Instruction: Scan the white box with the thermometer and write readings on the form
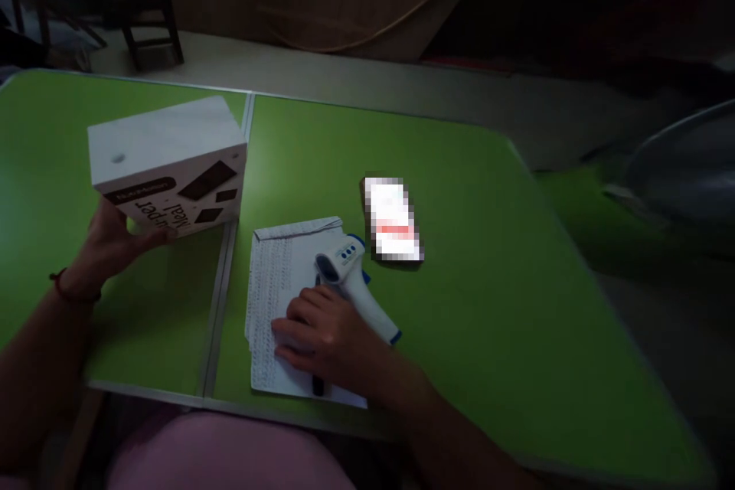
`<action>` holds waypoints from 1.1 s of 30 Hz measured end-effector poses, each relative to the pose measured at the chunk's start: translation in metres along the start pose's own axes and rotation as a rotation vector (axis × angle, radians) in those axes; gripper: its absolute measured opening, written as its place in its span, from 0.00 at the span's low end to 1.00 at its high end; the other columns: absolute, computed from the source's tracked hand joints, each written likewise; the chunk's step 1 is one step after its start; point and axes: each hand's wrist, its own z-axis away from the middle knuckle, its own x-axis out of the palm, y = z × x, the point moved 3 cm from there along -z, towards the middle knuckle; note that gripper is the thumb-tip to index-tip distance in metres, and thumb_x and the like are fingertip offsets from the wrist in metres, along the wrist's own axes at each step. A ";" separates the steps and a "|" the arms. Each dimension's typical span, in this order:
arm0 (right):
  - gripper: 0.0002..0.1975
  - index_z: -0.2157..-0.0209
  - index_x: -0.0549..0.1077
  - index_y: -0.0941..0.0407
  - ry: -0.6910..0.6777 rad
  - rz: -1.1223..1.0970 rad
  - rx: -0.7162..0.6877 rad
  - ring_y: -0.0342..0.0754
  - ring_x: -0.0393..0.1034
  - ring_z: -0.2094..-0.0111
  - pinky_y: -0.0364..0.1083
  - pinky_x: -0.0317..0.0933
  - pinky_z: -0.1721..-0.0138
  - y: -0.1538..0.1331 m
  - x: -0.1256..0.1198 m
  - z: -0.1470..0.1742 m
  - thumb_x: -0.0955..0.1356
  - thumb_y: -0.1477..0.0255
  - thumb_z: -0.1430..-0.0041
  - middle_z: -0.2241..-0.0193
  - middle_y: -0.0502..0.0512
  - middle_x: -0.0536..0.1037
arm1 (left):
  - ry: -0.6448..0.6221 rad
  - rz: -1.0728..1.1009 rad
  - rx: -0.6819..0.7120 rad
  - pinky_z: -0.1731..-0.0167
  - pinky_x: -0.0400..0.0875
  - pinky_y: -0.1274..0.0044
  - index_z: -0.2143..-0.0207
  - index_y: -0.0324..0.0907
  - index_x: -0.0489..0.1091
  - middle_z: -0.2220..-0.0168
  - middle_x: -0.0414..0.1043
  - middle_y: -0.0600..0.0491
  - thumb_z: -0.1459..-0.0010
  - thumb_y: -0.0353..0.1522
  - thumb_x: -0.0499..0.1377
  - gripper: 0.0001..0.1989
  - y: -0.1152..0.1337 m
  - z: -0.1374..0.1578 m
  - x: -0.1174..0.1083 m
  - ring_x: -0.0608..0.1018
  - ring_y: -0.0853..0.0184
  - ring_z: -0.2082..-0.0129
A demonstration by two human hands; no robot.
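Observation:
My left hand (106, 245) grips a white box (166, 130) from below, with the thumb along its lower edge. The box is tilted, its dark printing upside down, and shows a small round hole near one end. My right hand (330, 333) lies over a notepad (269, 306) covered in handwriting, fingers loosely bent and apart. Beneath that hand runs a dark pen (318, 385), mostly covered. A white and blue infrared thermometer (367, 295) rests on its side just beyond the right hand, partly on the pad.
A phone (393, 218) with a lit, blurred screen lies right of the notepad. The green folding table (488, 321) has a metal seam left of the pad. A wooden chair (152, 31) stands beyond the far left edge, and a grey rounded object (689, 161) is at right.

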 end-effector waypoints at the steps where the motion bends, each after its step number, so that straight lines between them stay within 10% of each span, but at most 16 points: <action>1: 0.02 0.68 0.75 0.56 0.002 -0.013 0.002 0.48 0.67 0.68 0.49 0.60 0.63 0.000 0.000 0.001 0.71 0.73 0.40 0.72 0.52 0.76 | 0.020 -0.006 -0.043 0.48 0.78 0.61 0.48 0.36 0.68 0.50 0.75 0.50 0.47 0.43 0.71 0.31 -0.002 -0.002 0.001 0.76 0.55 0.48; 8: 0.04 0.68 0.76 0.56 0.017 -0.021 0.007 0.47 0.68 0.71 0.48 0.60 0.67 0.001 -0.004 0.002 0.70 0.72 0.39 0.74 0.52 0.76 | 0.208 0.157 -0.156 0.61 0.82 0.78 0.56 0.35 0.70 0.57 0.78 0.56 0.52 0.39 0.75 0.27 0.008 0.005 0.002 0.79 0.66 0.57; 16: 0.10 0.72 0.75 0.57 0.165 0.050 0.066 0.44 0.66 0.81 0.45 0.57 0.78 0.009 -0.034 0.007 0.67 0.76 0.35 0.82 0.50 0.73 | -0.149 0.489 -0.136 0.76 0.81 0.73 0.61 0.37 0.71 0.64 0.81 0.49 0.44 0.41 0.69 0.18 0.043 0.018 0.034 0.83 0.60 0.69; 26: 0.10 0.72 0.76 0.57 0.330 0.149 0.109 0.42 0.70 0.80 0.43 0.62 0.77 0.027 -0.053 0.009 0.67 0.79 0.37 0.79 0.51 0.78 | -0.182 0.492 -0.310 0.71 0.83 0.68 0.56 0.41 0.66 0.58 0.80 0.44 0.52 0.48 0.71 0.29 0.039 0.028 0.057 0.84 0.53 0.62; 33: 0.08 0.70 0.76 0.57 0.315 0.162 0.116 0.44 0.73 0.78 0.43 0.64 0.76 0.027 -0.051 0.008 0.67 0.79 0.37 0.78 0.52 0.80 | -0.290 0.492 -0.029 0.64 0.83 0.66 0.57 0.41 0.69 0.57 0.79 0.47 0.48 0.38 0.70 0.20 0.053 0.023 0.056 0.82 0.55 0.58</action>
